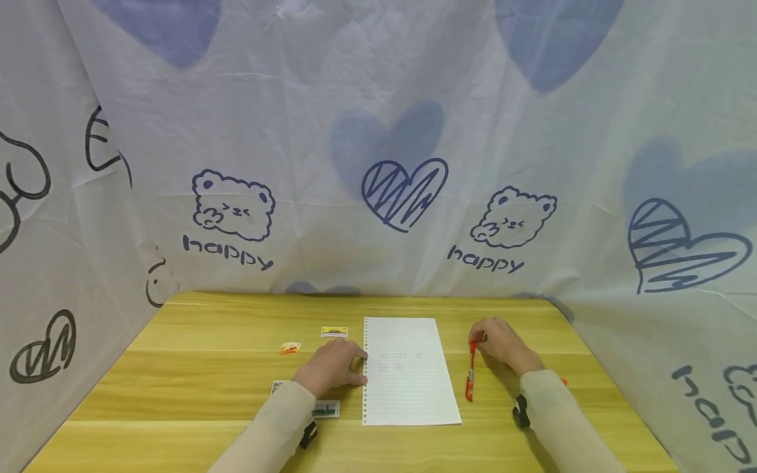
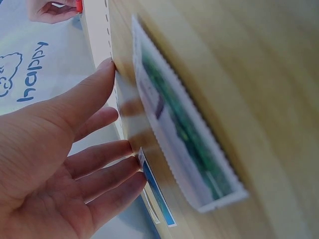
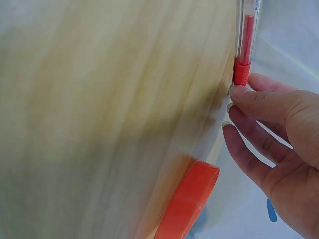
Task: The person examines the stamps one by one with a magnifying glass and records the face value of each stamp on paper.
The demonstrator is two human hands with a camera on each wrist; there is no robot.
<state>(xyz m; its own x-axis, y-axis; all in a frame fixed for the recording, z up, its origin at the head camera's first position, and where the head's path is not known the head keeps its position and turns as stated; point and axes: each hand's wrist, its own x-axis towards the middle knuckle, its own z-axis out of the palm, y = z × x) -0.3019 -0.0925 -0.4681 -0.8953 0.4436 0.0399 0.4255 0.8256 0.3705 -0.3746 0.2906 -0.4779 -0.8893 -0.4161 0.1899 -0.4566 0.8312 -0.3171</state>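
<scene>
A lined sheet of paper [image 1: 408,394] with punched holes down its left edge lies on the table, bearing faint reddish handwriting near the middle. My left hand [image 1: 334,364] rests at that edge, thumb and fingers relaxed and spread, fingertips right at the holes. Beneath the left wrist lies a green-and-white stamp [image 2: 182,134]; a blue one [image 2: 157,186] appears beyond the fingers. To the right of the paper is a red pen [image 1: 470,381] with a clear barrel. My right hand [image 1: 499,341] pinches its far end between thumb and index finger, the other fingers loosely bent.
A yellow stamp [image 1: 334,332] and an orange stamp [image 1: 290,348] lie left of the paper. Beside the right forearm sits a red-orange curved object [image 3: 189,199], mostly hidden by the sleeve in the head view. Printed cloth [image 1: 319,263] hangs behind the wooden table [image 1: 195,368].
</scene>
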